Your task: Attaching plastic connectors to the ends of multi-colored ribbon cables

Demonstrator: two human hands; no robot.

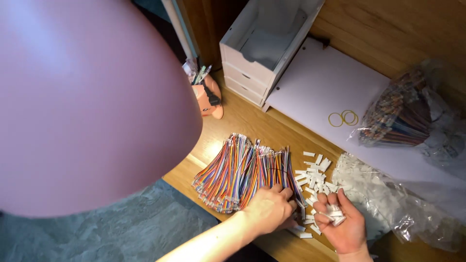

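My left hand (269, 208) rests knuckles-up on the near end of a fanned pile of multicoloured wire bundles (242, 172) on the wooden desk (242, 121), fingers curled over the wires. To its right, my right hand (342, 223) lies palm up, cupping several small white plastic connectors (332, 214). More loose white connectors (314, 175) are scattered on the desk just beyond both hands.
A large pink lamp shade (87, 97) fills the left of the view. A white drawer unit (264, 46), a pink pen holder (208, 94), yellow rubber bands (343, 118) on a white sheet, a bag of wires (405, 114) and a clear bag of connectors (388, 194) lie around.
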